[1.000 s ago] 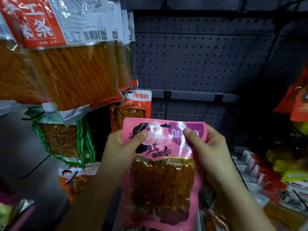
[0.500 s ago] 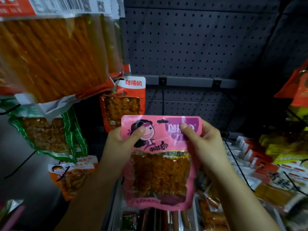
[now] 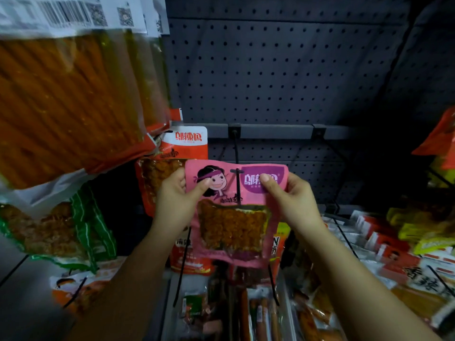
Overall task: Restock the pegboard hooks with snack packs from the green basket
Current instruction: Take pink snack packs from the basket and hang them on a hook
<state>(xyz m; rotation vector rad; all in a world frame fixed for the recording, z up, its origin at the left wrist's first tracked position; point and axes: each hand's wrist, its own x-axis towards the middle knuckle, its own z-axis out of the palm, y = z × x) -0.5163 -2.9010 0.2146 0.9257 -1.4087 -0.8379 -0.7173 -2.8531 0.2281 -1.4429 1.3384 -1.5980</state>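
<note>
Nearest you: trays of sausage packs (image 3: 256,313) sit low in the frame, below your forearms.

Your left hand (image 3: 176,203) pinches the upper left corner of the pink snack pack (image 3: 234,212), thumb pressed on the cartoon face, fingers curled behind. Your right hand (image 3: 293,200) pinches the upper right corner, thumb on the purple logo patch, fingers wrapped behind the edge. Both grips are closed firmly on the pack; nothing else is held.

The pack hangs upright between your hands, clear window of orange-brown snack facing you. Its hang slot sits on the black hook (image 3: 237,153); the wire shows through the slot and runs down over the pack's front.

Just behind and left of the pack: an orange snack pack (image 3: 182,146) with a white header, hanging on the neighbouring hook. Further left, a green-edged pack (image 3: 81,225), and above it large packs of orange sticks (image 3: 69,99), close to the camera.

Right side: red, white and yellow packs (image 3: 394,244), blurred.

Farthest: grey pegboard (image 3: 283,70) with a horizontal rail (image 3: 275,131) carrying the hook brackets.
</note>
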